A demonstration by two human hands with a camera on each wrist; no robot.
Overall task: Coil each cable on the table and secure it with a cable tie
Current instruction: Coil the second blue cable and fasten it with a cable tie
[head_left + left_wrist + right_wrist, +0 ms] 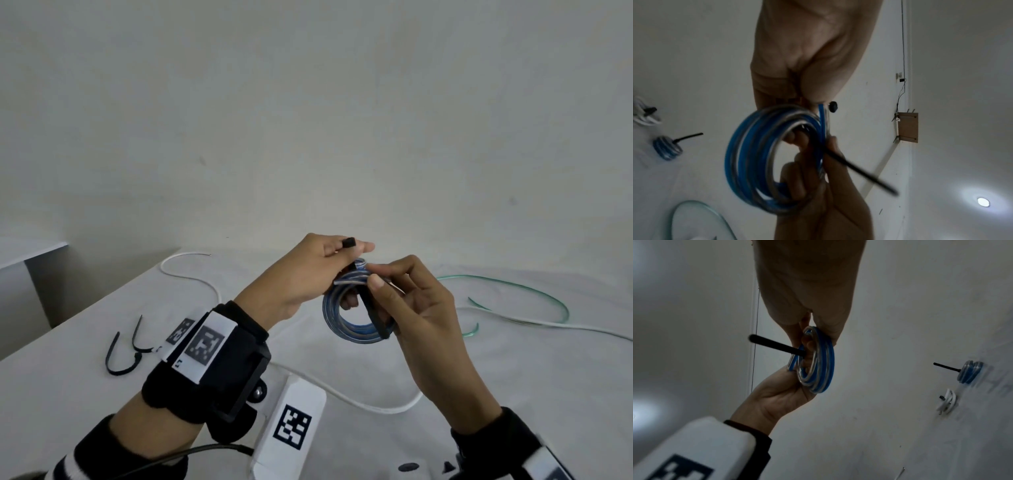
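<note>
Both hands hold a coil of blue and clear cable (352,325) above the white table (513,377). My left hand (329,267) grips the coil's top, and the head of a black cable tie (349,242) sits against its thumb. The tie's strap (373,315) runs down through the ring. My right hand (380,279) pinches that strap against the coil from the right. In the left wrist view the blurred coil (748,154) has the tie's tail (859,172) sticking out to the lower right. In the right wrist view the coil (818,361) has the tail (774,344) poking out to the left.
A loose white cable (205,284) curves across the table's left and passes under my arms. A loose green cable (534,287) lies at the right. Spare black ties (126,346) lie at the left. Two tied coils rest on the table, one blue (970,372), one white (946,402).
</note>
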